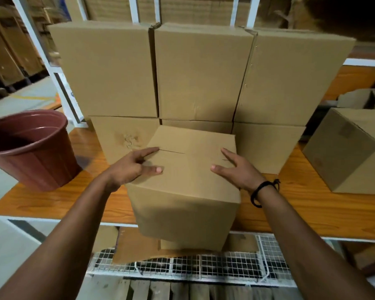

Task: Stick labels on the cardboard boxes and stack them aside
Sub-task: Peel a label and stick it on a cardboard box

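Left hand (pixel 134 167): fingers straight, flat on the box's top, gripping nothing.
Right hand (pixel 236 169): fingers spread, resting at the top's right edge, holding nothing.
Box (pixel 188 191): at the table's (pixel 290 202) front edge, near face hanging past it.
Behind: stacked boxes (pixel 199 76), two high, close against it.
Left: bucket (pixel 35 156), apart.
Right: lone box (pixel 351 152), bare tabletop between.

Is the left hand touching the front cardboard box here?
Touching. In the head view the left hand lays its thumb and forefinger flat on top of the front cardboard box, with no gap visible.
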Tool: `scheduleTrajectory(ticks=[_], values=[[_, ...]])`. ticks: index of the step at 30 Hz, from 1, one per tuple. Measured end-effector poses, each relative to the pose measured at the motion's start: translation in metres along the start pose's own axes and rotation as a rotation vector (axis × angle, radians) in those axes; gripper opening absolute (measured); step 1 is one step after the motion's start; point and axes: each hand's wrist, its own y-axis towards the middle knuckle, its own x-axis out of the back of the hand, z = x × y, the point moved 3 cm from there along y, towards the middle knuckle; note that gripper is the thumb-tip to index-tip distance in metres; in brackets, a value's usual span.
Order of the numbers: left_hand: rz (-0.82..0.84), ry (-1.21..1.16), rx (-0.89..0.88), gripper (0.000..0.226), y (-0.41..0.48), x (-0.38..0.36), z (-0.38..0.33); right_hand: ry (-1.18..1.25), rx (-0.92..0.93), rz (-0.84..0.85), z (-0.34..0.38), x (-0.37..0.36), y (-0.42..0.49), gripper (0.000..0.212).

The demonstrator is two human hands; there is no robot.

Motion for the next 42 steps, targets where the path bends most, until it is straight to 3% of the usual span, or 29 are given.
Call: scheduleTrajectory(ticks=[4, 7, 9, 12, 18, 24, 29, 31, 35, 39, 42], values=[[0.016, 0.004, -0.022, 0.073, -0.008, 0.005, 0.009, -0.027, -0.006, -0.068, 0.0, -0.011, -0.011, 0.079], [0.072, -0.125, -0.079, 0.086, -0.012, 0.008, 0.015, 0.02, -0.031, -0.106, -0.005, -0.007, -0.013, 0.077], [0.046, -0.198, -0.157, 0.101, -0.02, 0.011, 0.022, 0.043, -0.045, -0.109, -0.007, -0.003, -0.013, 0.075], [0.005, -0.214, -0.321, 0.101, -0.035, 0.006, 0.032, 0.025, -0.041, -0.108, -0.009, 0.004, -0.015, 0.072], [-0.01, 0.008, -0.463, 0.111, -0.048, -0.031, 0.018, 0.002, -0.049, -0.08, -0.021, 0.027, -0.029, 0.074], [-0.109, 0.179, -0.491, 0.107, -0.039, -0.054, -0.031, -0.547, -0.077, -0.128, -0.022, 0.066, -0.041, 0.064], [-0.136, 0.281, -0.56, 0.109, -0.034, -0.084, -0.06, -0.382, 0.083, -0.04, 0.004, 0.034, -0.043, 0.07], [-0.105, 0.255, -0.544, 0.111, -0.03, -0.09, -0.062, -0.39, 0.077, -0.06, -0.001, 0.033, -0.04, 0.072], [0.055, -0.027, -0.519, 0.099, -0.021, -0.086, -0.034, -0.31, 0.079, -0.074, -0.02, 0.048, -0.04, 0.066], [0.03, -0.048, -0.205, 0.088, -0.013, -0.081, 0.021, -0.175, 0.084, -0.091, -0.031, 0.062, -0.046, 0.075], [0.091, -0.167, -0.063, 0.096, -0.016, -0.087, 0.035, -0.099, 0.071, -0.128, -0.023, 0.068, -0.047, 0.081]])
